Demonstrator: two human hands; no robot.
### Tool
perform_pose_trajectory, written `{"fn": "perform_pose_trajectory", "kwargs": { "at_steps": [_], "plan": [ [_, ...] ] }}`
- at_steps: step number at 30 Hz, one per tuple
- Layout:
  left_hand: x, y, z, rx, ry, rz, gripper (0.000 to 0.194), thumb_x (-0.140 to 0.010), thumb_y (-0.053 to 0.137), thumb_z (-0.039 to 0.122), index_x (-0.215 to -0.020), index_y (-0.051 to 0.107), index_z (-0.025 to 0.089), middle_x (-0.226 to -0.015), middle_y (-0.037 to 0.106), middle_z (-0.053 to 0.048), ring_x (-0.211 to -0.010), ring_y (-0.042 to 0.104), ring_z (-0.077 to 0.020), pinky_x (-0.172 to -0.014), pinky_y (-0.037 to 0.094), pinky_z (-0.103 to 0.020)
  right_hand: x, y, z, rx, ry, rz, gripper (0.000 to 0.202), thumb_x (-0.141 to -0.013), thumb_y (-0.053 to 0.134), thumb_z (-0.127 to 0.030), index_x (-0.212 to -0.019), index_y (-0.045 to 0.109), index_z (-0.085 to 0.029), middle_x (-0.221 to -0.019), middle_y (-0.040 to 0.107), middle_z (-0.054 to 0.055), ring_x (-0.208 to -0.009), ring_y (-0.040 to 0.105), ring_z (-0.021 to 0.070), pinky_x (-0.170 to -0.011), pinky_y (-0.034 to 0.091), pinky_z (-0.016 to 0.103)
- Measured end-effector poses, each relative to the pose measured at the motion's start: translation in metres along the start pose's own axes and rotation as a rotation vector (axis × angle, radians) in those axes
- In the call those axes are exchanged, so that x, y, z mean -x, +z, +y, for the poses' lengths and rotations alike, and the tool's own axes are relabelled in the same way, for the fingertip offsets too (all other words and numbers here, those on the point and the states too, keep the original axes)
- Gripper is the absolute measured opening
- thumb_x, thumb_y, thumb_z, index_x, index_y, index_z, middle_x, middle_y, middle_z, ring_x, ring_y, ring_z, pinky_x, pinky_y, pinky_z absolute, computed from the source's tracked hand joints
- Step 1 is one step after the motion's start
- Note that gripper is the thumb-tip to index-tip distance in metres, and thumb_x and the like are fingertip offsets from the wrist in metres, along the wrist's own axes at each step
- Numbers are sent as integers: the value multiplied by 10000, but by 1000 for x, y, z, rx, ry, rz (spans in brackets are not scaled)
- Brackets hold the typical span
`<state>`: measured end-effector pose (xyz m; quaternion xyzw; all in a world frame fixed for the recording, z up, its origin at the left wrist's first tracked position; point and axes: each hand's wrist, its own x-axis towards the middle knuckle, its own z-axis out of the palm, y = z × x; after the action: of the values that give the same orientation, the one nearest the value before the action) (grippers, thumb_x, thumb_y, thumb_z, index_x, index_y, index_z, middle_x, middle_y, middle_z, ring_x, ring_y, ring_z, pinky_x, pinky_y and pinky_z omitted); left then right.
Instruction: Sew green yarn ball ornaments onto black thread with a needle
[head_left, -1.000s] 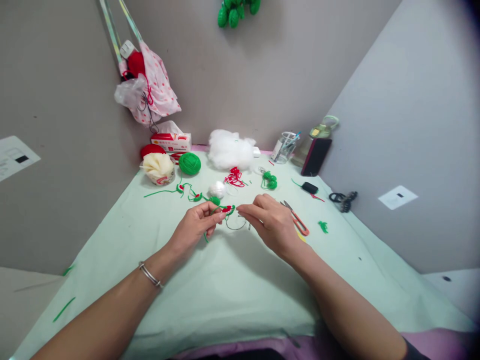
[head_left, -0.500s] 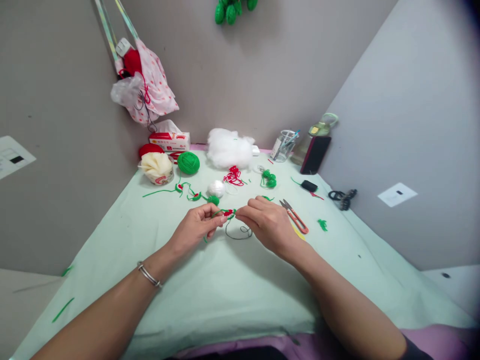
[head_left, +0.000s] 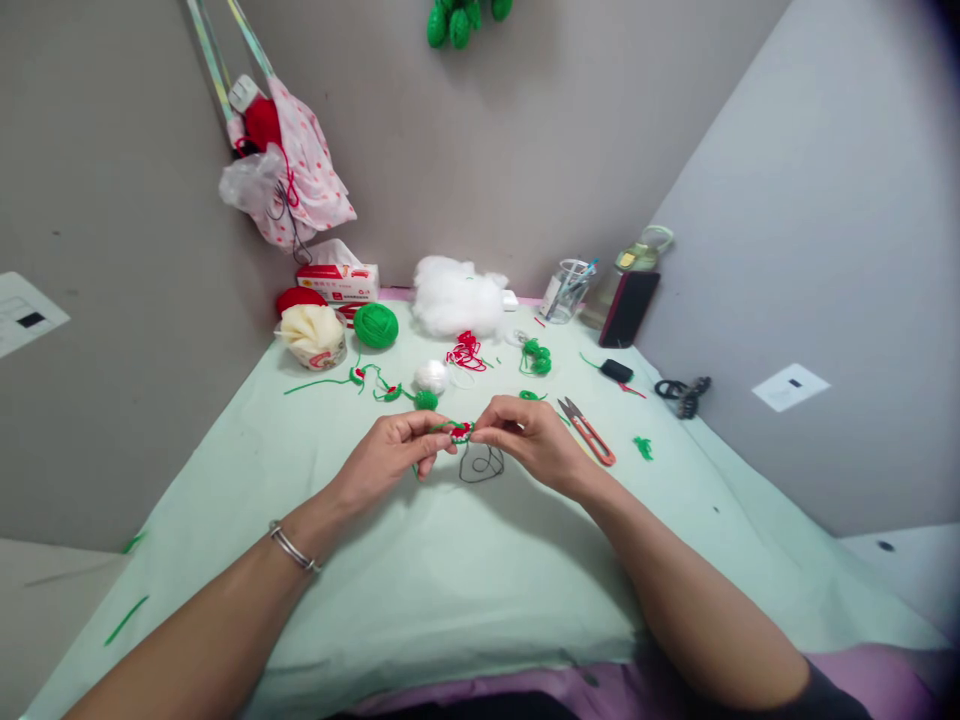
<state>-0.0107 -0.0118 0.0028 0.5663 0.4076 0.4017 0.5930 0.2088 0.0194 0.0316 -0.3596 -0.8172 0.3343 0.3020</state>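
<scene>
A small crocheted piece point(head_left: 461, 432) in red, white and green is held up between my hands, just above the table. My left hand point(head_left: 397, 443) pinches its left side between thumb and fingers, with a green yarn strand across the fingertips. At the right edge, thumb and forefinger of my right hand point(head_left: 529, 437) are closed on the piece; whether a needle is also in that pinch cannot be made out. A thin dark thread point(head_left: 481, 478) hangs in loops below it. Beyond my left fingers lie a green crocheted ball point(head_left: 425, 400) and a white yarn ball point(head_left: 431, 376).
Orange-handled thread snips point(head_left: 589, 432) lie right of my right hand. Farther back are a green yarn ball point(head_left: 376, 326), white stuffing point(head_left: 459, 298), red yarn point(head_left: 466, 351), a clear cup point(head_left: 568, 292) and a phone point(head_left: 630, 310). A dotted bag point(head_left: 311, 165) hangs at left.
The right hand has turned slightly, so its thumb and forefinger show more clearly at the piece's edge. More of the red middle is visible, and the dark thread loop has shifted a little.
</scene>
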Motion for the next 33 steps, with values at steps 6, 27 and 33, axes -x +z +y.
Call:
{"fn": "perform_pose_trajectory", "kwargs": {
  "at_steps": [6,27,33],
  "plan": [
    [-1,-1,-2,30,12,-30,227,-863,691,392,-949,745,190,-790,672,9,-544,461,-69,-568,377,-228,1,2,2,102,-126,83,158,-898,717,-291,-786,736,-182,-755,544,1,-677,525,112,-621,380,226],
    [-1,10,-4,-54,54,125,210,-846,697,375,-800,648,176,-605,524,51,-550,448,-92,-564,358,-238,15,31,-8,690,-271,10,145,-1012,437,-149,-1035,578,-170,-880,654,57,-797,598,167,-623,400,248],
    [0,13,-3,-150,42,180,242,-781,719,382,-762,577,187,-568,480,64,-511,430,-95,-507,321,-233,17,29,-11,585,-303,110,190,-983,465,-118,-983,643,-185,-1007,685,77,-765,612,137,-591,404,236]
  ]
}}
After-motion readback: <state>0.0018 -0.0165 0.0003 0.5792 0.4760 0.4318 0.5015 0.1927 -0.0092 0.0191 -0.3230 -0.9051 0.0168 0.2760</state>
